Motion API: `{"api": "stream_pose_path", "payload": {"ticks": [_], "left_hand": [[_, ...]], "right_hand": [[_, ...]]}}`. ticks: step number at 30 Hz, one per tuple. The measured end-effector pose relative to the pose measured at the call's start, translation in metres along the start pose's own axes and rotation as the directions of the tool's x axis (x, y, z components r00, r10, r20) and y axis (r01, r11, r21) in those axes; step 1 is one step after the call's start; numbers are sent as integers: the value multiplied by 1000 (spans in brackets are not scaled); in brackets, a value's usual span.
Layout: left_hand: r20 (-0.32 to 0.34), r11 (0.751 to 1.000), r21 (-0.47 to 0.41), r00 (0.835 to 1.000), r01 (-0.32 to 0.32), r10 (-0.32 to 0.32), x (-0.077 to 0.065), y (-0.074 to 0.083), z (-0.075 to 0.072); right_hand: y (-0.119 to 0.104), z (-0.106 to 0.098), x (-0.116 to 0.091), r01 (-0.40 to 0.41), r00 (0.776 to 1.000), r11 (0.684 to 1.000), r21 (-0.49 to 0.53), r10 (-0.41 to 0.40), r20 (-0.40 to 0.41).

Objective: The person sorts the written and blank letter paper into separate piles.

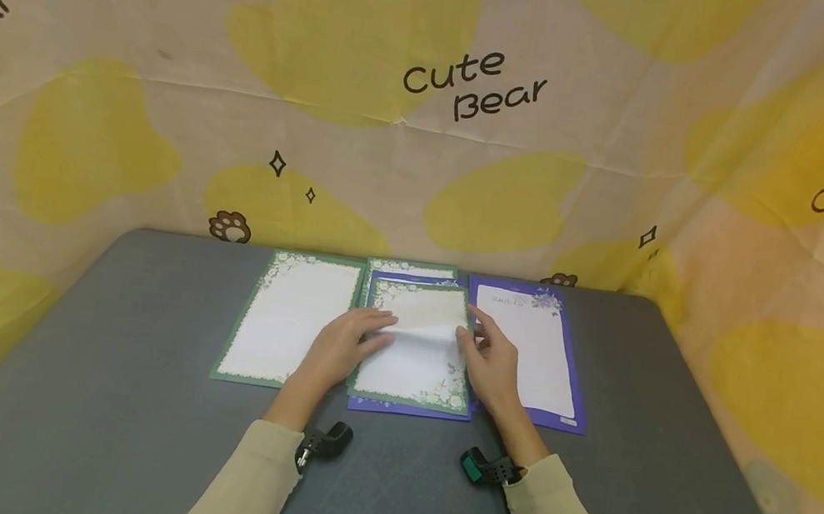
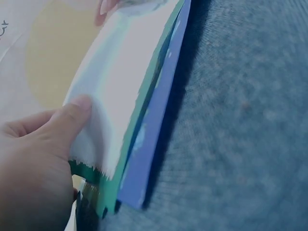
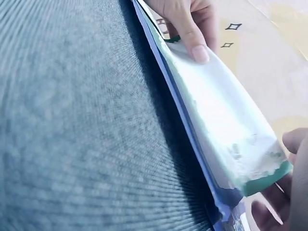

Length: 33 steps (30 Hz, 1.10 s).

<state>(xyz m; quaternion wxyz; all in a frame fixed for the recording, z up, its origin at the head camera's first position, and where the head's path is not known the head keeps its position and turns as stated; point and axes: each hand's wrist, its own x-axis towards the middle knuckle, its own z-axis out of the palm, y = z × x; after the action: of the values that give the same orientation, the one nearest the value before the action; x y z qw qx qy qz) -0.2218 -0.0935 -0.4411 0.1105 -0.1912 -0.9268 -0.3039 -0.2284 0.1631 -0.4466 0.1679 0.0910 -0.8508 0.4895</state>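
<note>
A white sheet of paper with a green floral border (image 1: 411, 366) lies on top of the middle pile, bowed up across its middle. My left hand (image 1: 346, 342) pinches it at the left side, with the thumb (image 2: 79, 108) on the white face and the other fingers over the far side of the bend. On the right, my right hand (image 1: 495, 362) holds the sheet's edge, the thumb by the border and fingers (image 3: 276, 199) below it. A purple-bordered sheet (image 1: 403, 409) shows underneath, and another green-bordered sheet (image 1: 411, 268) peeks out at the back.
One green-bordered sheet (image 1: 292, 320) lies flat left of the pile. To the right lies a purple-bordered sheet (image 1: 540, 363) with faint writing near its top. The dark grey table (image 1: 102, 409) ends at a patterned cloth (image 1: 349, 141) behind.
</note>
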Motion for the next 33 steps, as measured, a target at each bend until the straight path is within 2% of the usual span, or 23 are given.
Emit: {"api": "stream_pose_path", "payload": {"ticks": [6, 10, 12, 14, 16, 19, 21, 23, 25, 28, 30, 33], "left_hand": [[31, 999, -32, 999, 18, -17, -1, 1, 0], [23, 999, -36, 1000, 4, -3, -2, 2, -1], [3, 999, -43, 1000, 22, -22, -2, 4, -2], [-28, 995, -65, 997, 74, -76, 0, 5, -3], [-58, 981, -113, 985, 156, -164, 1, 6, -3], [-67, 934, -219, 951, 282, -303, 3, 7, -4], [-55, 902, -294, 936, 318, -348, 3, 8, -6], [-46, 876, -362, 933, 319, -358, 4, 9, -6], [-51, 861, -416, 938, 293, -343, 5, 10, -7], [-71, 850, -465, 946, 248, -315, 5, 12, -9], [-82, 848, -476, 948, 233, -307, 5, 13, -10], [-92, 849, -477, 948, 226, -304, 6, 14, -11]], "right_hand": [[-4, -1, 0, -124, 992, 979, 160, 117, 52], [-3, -1, 1, -192, 981, 950, 247, 177, 82], [-4, -1, 2, -209, 978, 943, 259, 195, 81], [-4, -1, 2, -229, 973, 933, 277, 215, 78], [-6, -2, 3, -252, 968, 920, 299, 240, 76], [-7, -3, 3, -291, 956, 889, 353, 279, 85], [-7, -4, 3, -312, 950, 871, 380, 299, 94], [-7, -5, 4, -324, 945, 853, 409, 310, 103], [-7, -5, 4, -332, 943, 842, 425, 315, 112], [-7, -5, 4, -337, 941, 838, 429, 318, 117], [-7, -5, 4, -331, 943, 851, 407, 313, 112], [-8, -4, 4, -305, 952, 889, 341, 291, 93]]}}
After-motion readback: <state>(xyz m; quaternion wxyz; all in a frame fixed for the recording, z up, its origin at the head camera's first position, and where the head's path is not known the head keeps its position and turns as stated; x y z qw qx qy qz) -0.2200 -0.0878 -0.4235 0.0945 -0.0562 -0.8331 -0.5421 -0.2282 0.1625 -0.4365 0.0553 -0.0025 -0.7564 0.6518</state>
